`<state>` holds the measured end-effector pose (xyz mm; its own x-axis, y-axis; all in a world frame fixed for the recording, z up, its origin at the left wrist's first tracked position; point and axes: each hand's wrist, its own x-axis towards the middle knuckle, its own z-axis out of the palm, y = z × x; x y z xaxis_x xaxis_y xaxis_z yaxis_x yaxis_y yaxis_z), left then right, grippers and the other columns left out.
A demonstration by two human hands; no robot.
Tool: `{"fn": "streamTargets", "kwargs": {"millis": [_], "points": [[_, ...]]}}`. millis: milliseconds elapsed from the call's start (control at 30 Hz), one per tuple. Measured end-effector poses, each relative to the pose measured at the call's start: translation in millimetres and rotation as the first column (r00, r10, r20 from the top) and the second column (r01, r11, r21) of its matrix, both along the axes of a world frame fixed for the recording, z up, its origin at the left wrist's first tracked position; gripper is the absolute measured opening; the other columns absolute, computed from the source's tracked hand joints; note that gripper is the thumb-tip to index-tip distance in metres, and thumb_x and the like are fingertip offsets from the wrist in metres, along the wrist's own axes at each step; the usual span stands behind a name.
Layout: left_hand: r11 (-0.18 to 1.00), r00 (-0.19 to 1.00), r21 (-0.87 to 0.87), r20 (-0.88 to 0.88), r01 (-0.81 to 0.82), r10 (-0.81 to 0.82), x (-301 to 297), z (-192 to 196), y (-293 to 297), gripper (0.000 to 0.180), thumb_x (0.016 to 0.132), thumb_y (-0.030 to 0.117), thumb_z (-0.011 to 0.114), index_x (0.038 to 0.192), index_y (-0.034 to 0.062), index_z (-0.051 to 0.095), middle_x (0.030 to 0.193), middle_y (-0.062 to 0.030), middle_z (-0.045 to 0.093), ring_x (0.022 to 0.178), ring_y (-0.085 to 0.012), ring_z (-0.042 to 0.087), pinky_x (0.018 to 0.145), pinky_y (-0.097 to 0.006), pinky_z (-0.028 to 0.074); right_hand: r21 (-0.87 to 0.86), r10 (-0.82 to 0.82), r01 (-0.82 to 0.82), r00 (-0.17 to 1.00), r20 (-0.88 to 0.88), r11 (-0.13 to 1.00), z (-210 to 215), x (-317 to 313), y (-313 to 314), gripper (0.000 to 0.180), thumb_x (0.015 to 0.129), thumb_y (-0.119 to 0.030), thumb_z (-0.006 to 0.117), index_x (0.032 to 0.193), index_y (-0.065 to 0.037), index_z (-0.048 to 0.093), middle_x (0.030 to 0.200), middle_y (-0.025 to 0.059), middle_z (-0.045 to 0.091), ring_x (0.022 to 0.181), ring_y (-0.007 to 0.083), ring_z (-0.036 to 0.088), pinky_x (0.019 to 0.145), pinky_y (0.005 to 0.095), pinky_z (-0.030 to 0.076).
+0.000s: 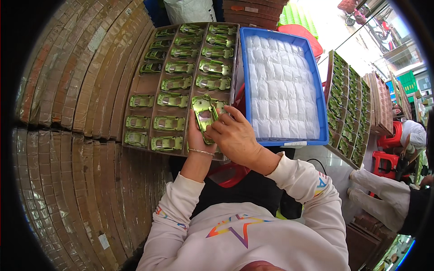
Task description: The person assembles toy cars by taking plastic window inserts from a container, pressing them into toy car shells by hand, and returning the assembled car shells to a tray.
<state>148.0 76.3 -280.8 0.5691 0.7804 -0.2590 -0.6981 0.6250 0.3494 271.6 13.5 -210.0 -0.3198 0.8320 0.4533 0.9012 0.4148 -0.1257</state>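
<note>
A green toy car body shell (204, 113) is held up over the cardboard tray (145, 85), its hollow side facing me. My left hand (197, 135) grips it from below and along its left side. My right hand (236, 135) has its fingers bent at the shell's right edge; what its fingertips pinch, if anything, is hidden. Beneath and around lie rows of similar green shells (176, 83) in the tray's three columns. Several pieces at the left column's far end, such as one car piece (151, 67), show dark parts in them.
Right of the tray stands a blue crate (323, 113) of white wrapped packets (282, 86). Stacked brown trays (77, 171) wall the left side. Another tray of green shells (347, 104) leans farther right, near red stools (385, 163) and other people (384, 194).
</note>
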Motion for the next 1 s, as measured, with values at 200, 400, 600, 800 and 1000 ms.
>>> {"fn": "streamTargets", "kwargs": {"millis": [200,400,600,800,1000], "points": [[1.0,1.0,-0.013,-0.027,0.015,-0.016,-4,-7,4,0.055,0.1,0.053,0.035,0.119,0.0073,0.06,0.113,-0.0088,0.065,0.101,-0.0229,0.063,0.092,-0.036,0.05,-0.007,0.006,-0.006,1.0,-0.007,1.0,-2,-2,1,0.017,0.071,-0.014,0.062,0.087,-0.012,0.065,0.083,0.0,0.058,0.093,0.0192,0.058,0.105,0.0418,0.036],[1.0,1.0,-0.027,-0.021,-0.012,0.011,3,1,1,0.058,0.1,0.056,0.035,0.119,0.006,0.059,0.113,-0.0102,0.065,0.103,-0.0235,0.063,0.093,-0.036,0.05,0.035,0.082,-0.081,0.997,-0.017,0.996,5,3,-3,0.019,0.068,-0.016,0.061,0.087,-0.01,0.065,0.084,0.0001,0.056,0.09,0.0189,0.057,0.101,0.0389,0.039],[0.993,0.986,-0.092,-0.153,-0.077,0.063,13,11,-2,0.059,0.1,0.055,0.033,0.116,0.0046,0.06,0.107,-0.0125,0.068,0.092,-0.0227,0.066,0.083,-0.034,0.055,0.058,0.038,-0.038,0.999,0.0,0.998,3,7,-3,0.021,0.068,-0.016,0.061,0.087,-0.01,0.064,0.085,0.0,0.056,0.091,0.019,0.056,0.098,0.0374,0.04],[0.99,0.979,-0.109,-0.195,-0.086,0.063,13,6,-3,0.062,0.1,0.057,0.032,0.116,0.0043,0.06,0.108,-0.0126,0.067,0.091,-0.0217,0.066,0.081,-0.032,0.056,0.018,0.027,-0.027,1.0,-0.006,0.999,-2,6,-4,0.022,0.068,-0.016,0.061,0.089,-0.009,0.064,0.084,0.0006,0.056,0.091,0.0193,0.056,0.099,0.0369,0.039],[1.0,0.997,0.001,-0.076,-0.003,0.003,14,-2,-2,0.057,0.1,0.055,0.033,0.124,0.0086,0.056,0.119,-0.0097,0.063,0.107,-0.0241,0.061,0.095,-0.038,0.05,0.054,-0.043,0.044,0.999,-0.007,0.998,2,10,-8,0.022,0.068,-0.017,0.061,0.088,-0.008,0.063,0.082,0.0003,0.056,0.092,0.0192,0.056,0.099,0.0363,0.038]]}}
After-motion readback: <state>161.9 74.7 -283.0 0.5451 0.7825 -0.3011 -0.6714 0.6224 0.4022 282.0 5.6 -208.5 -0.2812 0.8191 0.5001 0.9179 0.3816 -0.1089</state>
